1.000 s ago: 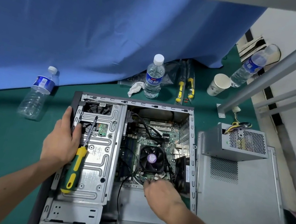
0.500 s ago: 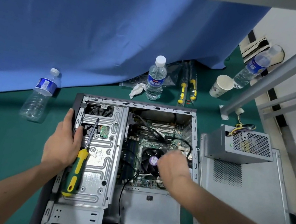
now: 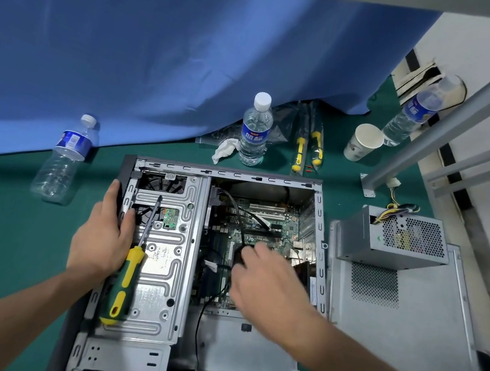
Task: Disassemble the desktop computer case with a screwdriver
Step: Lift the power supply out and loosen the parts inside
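Left hand (image 3: pixel 100 240) grips the case (image 3: pixel 317 215) edge; right hand (image 3: pixel 267 279), fingers curled over the motherboard (image 3: pixel 258 228), grasp unclear

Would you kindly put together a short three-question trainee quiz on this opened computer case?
1. True or false: the screwdriver is in the right hand.
2. Which removed part sits on the side panel? A) power supply unit B) hard drive C) fan
3. Fill in: the right hand reaches over the ____ inside the computer case.

Key: 1. False; it lies under the left hand on the drive cage. 2. A, the power supply unit. 3. Motherboard.
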### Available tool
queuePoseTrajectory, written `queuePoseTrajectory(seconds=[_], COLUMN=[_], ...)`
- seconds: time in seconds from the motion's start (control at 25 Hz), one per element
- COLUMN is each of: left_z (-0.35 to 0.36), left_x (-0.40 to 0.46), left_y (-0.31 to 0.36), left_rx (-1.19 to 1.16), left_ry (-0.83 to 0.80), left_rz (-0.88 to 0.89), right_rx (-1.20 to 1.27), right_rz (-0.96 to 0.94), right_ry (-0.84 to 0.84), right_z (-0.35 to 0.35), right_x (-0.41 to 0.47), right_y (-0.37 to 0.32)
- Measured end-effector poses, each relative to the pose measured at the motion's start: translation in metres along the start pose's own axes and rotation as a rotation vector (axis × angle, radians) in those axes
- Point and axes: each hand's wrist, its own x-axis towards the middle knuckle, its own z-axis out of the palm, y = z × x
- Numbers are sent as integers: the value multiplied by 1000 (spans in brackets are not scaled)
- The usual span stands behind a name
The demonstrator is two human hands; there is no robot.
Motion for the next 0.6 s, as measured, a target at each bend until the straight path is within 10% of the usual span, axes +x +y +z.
queuePoseTrajectory(seconds=[0.2,0.44,0.6], left_z=[0,2,1], left_x=[1,1,1], left_y=[0,-2,-2], left_rx=[-2,-8,-5], left_ry=[-2,4,6], left_rz=[2,3,4], right_rx=[842,1035,1762], right_rz=[267,445,818], right_ry=[-101,-321,-261], right_z=[10,18,16], right_x=[-3,-34,-27], right_y=[-30,-12,11])
